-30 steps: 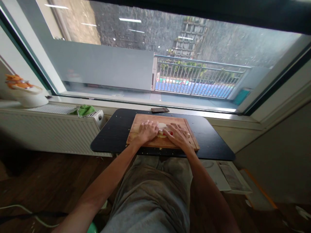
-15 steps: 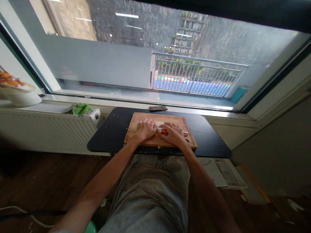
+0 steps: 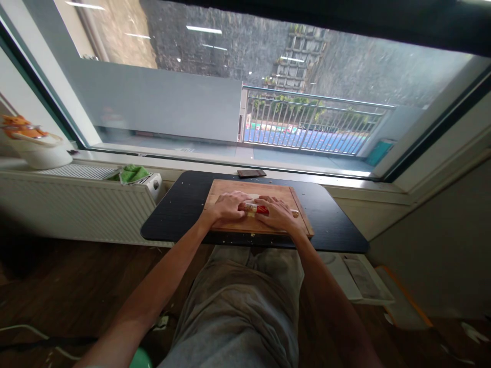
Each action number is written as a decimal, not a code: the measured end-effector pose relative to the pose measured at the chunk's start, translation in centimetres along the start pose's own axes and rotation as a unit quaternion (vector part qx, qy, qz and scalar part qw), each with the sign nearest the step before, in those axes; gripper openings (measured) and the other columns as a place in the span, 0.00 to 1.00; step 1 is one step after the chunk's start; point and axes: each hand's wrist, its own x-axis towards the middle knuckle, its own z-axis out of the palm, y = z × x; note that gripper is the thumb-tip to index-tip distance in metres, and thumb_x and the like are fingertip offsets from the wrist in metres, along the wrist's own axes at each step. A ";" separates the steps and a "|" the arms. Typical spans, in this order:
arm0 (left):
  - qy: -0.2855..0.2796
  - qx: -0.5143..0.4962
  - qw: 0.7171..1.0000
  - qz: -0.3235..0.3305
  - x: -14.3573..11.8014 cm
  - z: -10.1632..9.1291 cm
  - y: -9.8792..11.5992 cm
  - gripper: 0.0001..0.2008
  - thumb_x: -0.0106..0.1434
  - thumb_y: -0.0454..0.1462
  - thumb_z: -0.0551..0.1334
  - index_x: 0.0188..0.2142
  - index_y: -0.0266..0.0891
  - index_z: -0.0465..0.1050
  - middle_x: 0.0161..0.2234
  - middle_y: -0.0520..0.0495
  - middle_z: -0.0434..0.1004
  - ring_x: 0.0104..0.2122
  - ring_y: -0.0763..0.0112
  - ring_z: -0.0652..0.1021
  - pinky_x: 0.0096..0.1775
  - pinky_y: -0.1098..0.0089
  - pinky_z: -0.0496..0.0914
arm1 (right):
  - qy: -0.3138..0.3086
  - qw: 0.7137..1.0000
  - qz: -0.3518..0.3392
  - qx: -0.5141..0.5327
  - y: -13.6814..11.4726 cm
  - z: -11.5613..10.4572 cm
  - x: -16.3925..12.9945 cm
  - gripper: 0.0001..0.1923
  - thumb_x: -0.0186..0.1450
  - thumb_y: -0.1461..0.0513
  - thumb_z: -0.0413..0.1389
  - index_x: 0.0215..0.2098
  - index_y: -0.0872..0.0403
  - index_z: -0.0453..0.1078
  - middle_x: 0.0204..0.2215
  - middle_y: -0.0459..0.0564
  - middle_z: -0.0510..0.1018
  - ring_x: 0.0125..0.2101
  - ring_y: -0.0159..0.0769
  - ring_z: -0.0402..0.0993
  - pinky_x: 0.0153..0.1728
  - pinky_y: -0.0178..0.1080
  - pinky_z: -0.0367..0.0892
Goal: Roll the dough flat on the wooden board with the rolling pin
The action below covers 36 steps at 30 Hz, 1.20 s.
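— What are the two hands doing?

— Both are lying palm-down on a rectangular wooden cutting board (image 3: 230, 228), side by side. The left hand (image 3: 226, 208) is pressing its fingers on one end of a small roll with a red stripe and a pale, dough-like wrap (image 3: 253, 207). The right hand (image 3: 279, 213) is covering the other end.

— Are they gripping it?

— The fingers are curling loosely over the roll and bearing down on it, not closing into fists. How far they are wrapping around it, I cannot tell; the roll is mostly hidden, and only its red middle is showing in the gap between the hands.

— And what is lying around them?

— The board is sitting on a dark, rounded tabletop (image 3: 176, 214) that is spreading out to either side of the hands and is speckled with pale crumbs. Just beyond the fingertips, at the far edge of the tabletop, a flat dark rectangular object (image 3: 251, 173) is lying by the window sill. Well off to the left of the left hand, a crumpled green cloth (image 3: 132, 174) is resting on a white ribbed radiator (image 3: 76, 204), and farther left a white bowl holding something orange (image 3: 34, 148) is standing. Below the wrists, the person's lap in grey trousers (image 3: 238, 306) is filling the foreground.
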 end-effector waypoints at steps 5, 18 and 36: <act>-0.002 0.014 1.000 -0.008 0.1 0.3 -0.1 0.31 0.63 0.41 0.64 0.67 0.50 0.76 0.70 0.47 0.74 0.68 0.52 0.74 0.69 0.56 0.67 | 0.009 1.000 0.010 0.000 0.0 0.2 0.0 0.28 0.73 0.51 0.64 0.69 0.42 0.72 0.68 0.50 0.74 0.65 0.51 0.70 0.67 0.52 0.62; 0.005 0.012 1.000 0.012 0.2 0.5 -0.4 0.30 0.64 0.43 0.63 0.66 0.50 0.76 0.68 0.47 0.76 0.65 0.52 0.76 0.67 0.56 0.70 | 0.014 1.000 0.020 0.008 0.3 0.6 0.3 0.28 0.73 0.49 0.64 0.69 0.42 0.73 0.69 0.51 0.74 0.66 0.53 0.71 0.67 0.55 0.64; -0.012 0.020 1.000 0.016 0.2 0.1 0.0 0.30 0.65 0.43 0.62 0.67 0.48 0.72 0.68 0.45 0.75 0.66 0.52 0.75 0.69 0.53 0.68 | 0.024 1.000 0.014 0.002 0.8 1.2 0.5 0.28 0.72 0.49 0.64 0.69 0.42 0.73 0.67 0.52 0.76 0.63 0.52 0.73 0.65 0.54 0.66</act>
